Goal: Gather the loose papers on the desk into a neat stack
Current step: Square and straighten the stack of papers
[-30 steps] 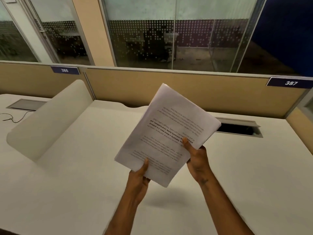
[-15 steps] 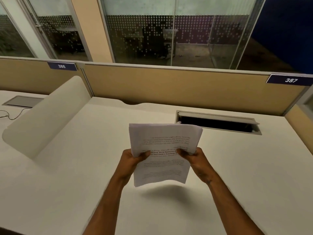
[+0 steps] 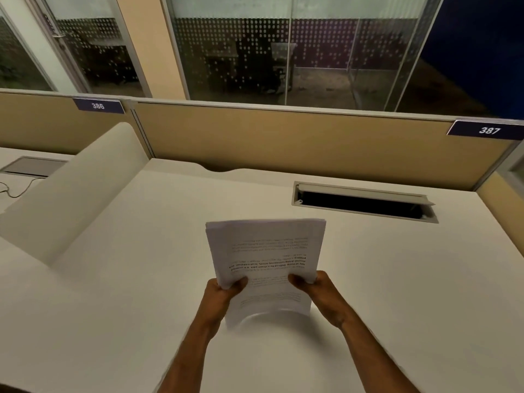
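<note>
A stack of white printed papers (image 3: pixel 266 251) stands nearly upright on the white desk (image 3: pixel 397 279), its lower edge bowed where it meets the desktop. The print faces me upside down. My left hand (image 3: pixel 224 293) grips the stack's left edge, thumb on the front sheet. On the right edge my right hand (image 3: pixel 320 293) holds it the same way. The sheets' top edges lie close together, slightly fanned at the upper left corner.
An open cable slot (image 3: pixel 363 202) with a raised flap is cut into the desk behind the papers. A curved white divider (image 3: pixel 71 194) rises on the left. A tan partition (image 3: pixel 283 137) with labels 386 and 387 closes the back. A cable (image 3: pixel 14 188) lies on the neighbouring desk.
The papers went from a tilted, raised hold to square and upright, then came down until their lower edge touches the desk. Both hands slid to the stack's side edges.
</note>
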